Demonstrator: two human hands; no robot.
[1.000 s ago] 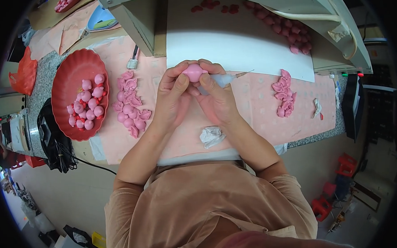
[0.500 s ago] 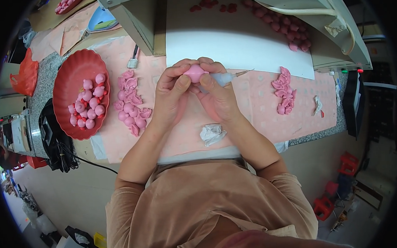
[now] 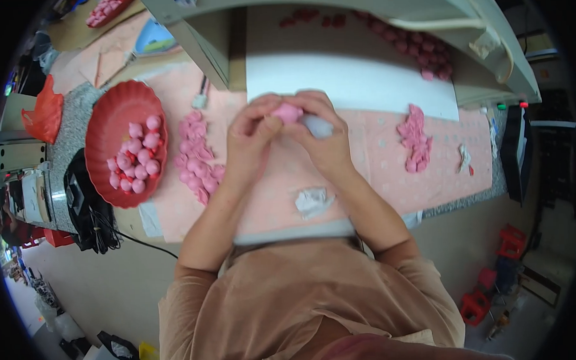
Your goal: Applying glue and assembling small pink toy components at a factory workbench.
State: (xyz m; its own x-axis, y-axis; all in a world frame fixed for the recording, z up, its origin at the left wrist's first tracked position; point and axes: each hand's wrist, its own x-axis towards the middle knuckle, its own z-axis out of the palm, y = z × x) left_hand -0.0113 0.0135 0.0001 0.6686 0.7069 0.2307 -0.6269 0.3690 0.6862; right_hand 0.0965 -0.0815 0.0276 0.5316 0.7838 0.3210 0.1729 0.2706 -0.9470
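Observation:
My left hand (image 3: 252, 140) and my right hand (image 3: 323, 141) meet over the pink mat (image 3: 376, 170), fingertips pinched together on a small round pink piece (image 3: 290, 112). A pale bluish-white tool (image 3: 316, 125) also sits in my right hand, under its fingers. A heap of flat pink pieces (image 3: 197, 156) lies just left of my left hand. Another heap of pink pieces (image 3: 415, 139) lies to the right of my right hand.
A red scalloped tray (image 3: 102, 132) with several pink balls stands at the left. A crumpled white scrap (image 3: 313, 200) lies near the mat's front edge. A white sheet (image 3: 354, 82) lies under the shelf, with more pink pieces along the back. Black device with cables at far left.
Both hands stay together on the pink piece, with only small finger shifts; nothing else moved.

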